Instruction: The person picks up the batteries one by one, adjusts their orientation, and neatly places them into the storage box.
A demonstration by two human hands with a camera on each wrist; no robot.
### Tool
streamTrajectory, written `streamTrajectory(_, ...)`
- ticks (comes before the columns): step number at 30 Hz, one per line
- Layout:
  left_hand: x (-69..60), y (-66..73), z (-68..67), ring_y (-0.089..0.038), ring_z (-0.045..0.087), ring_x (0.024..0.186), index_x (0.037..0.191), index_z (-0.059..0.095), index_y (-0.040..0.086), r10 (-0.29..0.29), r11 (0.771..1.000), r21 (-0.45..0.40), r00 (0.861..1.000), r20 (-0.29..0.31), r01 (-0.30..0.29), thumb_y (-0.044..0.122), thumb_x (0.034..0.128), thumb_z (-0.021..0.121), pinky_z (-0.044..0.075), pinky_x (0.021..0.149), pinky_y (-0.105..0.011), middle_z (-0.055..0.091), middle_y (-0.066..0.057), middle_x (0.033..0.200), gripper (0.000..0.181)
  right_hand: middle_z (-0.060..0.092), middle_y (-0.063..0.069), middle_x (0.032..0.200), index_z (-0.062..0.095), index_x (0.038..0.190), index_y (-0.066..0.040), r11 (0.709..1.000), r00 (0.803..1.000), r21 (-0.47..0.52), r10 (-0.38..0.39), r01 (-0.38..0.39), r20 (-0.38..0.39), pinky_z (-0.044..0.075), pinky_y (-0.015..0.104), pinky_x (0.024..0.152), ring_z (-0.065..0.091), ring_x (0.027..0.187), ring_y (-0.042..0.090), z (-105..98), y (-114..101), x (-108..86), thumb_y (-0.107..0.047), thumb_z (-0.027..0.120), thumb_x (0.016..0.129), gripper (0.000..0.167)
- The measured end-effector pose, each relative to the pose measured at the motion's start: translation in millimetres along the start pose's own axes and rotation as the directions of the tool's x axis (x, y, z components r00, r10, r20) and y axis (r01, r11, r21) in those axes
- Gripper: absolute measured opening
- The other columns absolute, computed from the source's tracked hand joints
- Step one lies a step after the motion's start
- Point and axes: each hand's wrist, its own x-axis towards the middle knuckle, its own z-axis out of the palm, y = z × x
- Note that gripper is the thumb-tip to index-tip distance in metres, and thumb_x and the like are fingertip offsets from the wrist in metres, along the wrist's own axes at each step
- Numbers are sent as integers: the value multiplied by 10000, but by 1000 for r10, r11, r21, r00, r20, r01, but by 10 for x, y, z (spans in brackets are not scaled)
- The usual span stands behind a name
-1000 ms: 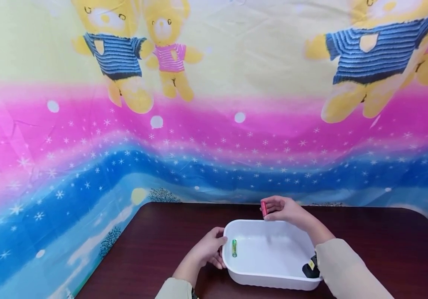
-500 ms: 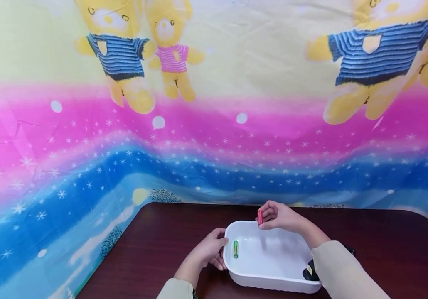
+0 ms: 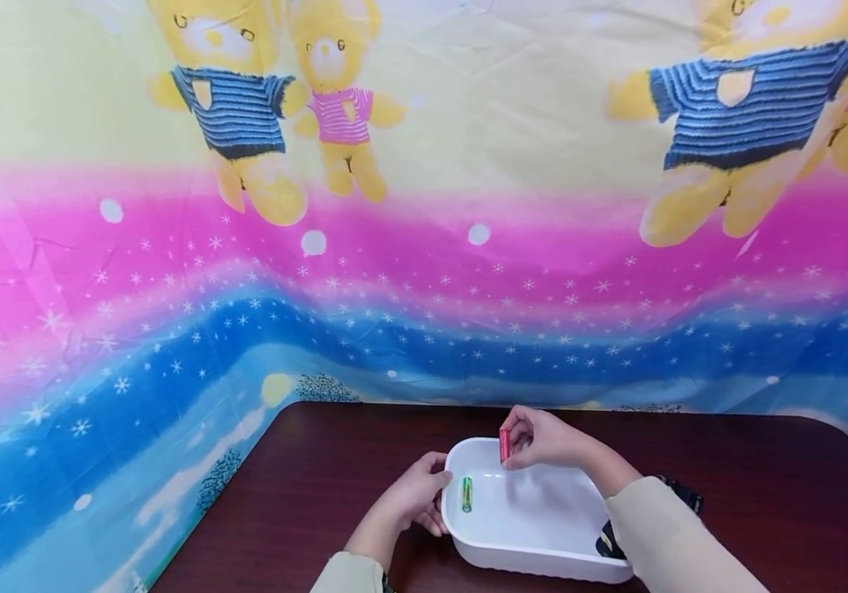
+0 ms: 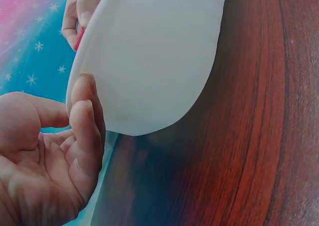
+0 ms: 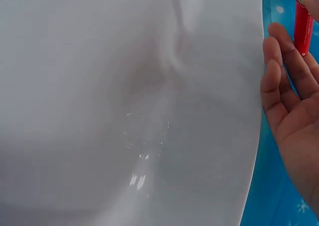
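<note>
A white plastic tub (image 3: pixel 542 560) sits on the dark table. My left hand (image 3: pixel 412 492) grips its left rim, the thumb on top and the fingers outside. The left wrist view shows this hand (image 4: pixel 55 156) pinching the tub wall (image 4: pixel 154 52). Over the tub's far side, my right hand (image 3: pixel 546 436) pinches a small red battery (image 3: pixel 505 446) upright between thumb and fingers. In the right wrist view the battery (image 5: pixel 302 29) is held at its two ends, with the other fingers loosely bent. A green battery (image 3: pixel 467 494) lies inside the tub near its left wall.
The dark wood table (image 3: pixel 350 461) reaches back to a patterned cloth (image 3: pixel 424 272) with printed bears. A black item (image 3: pixel 605 541) with a yellow mark shows beside the right sleeve (image 3: pixel 676 535), over the tub's right end.
My right hand has moved left and toward me with the red battery, from beyond the far rim to over the tub. The left hand keeps its grip on the rim.
</note>
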Motion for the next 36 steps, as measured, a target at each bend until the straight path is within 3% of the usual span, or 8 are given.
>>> streamTrajectory(8, -22, 19, 26, -158, 514, 358, 1324, 382, 47, 11, 1000, 7, 1000, -9, -11, 153, 976, 419, 452, 323, -228, 533, -187, 626, 365, 585, 92, 925, 471, 1073, 8, 993, 998, 108, 42, -46, 45, 550, 302, 746, 605, 849, 228, 90, 16, 47, 65, 774, 672, 505)
streamTrajectory(15, -26, 30, 33, -162, 513, 358, 1320, 381, 42, 11, 1000, 13, 1000, -11, -11, 149, 977, 411, 447, 320, -227, 530, -191, 617, 361, 575, 106, 963, 518, 1106, -1, 979, 993, 172, 99, -110, 71, 557, 330, 752, 603, 868, 232, 118, 6, 54, 82, 759, 679, 497)
streamTrajectory(28, -26, 43, 30, -175, 525, 367, 1318, 379, 56, -2, 1000, 26, 1000, 3, 2, 156, 980, 410, 462, 328, -244, 551, -214, 637, 354, 585, 74, 884, 584, 1020, -39, 994, 978, 48, 86, -97, 191, 543, 294, 691, 575, 787, 208, 256, 15, 106, 101, 788, 611, 478)
streamTrajectory(36, -34, 44, 31, -178, 528, 367, 1311, 374, 61, -12, 1000, 18, 1000, 13, 11, 147, 977, 408, 464, 328, -249, 564, -248, 661, 347, 582, 65, 823, 601, 957, -48, 986, 973, -75, 159, -148, 166, 523, 274, 635, 542, 732, 193, 339, -73, 141, 112, 795, 577, 456)
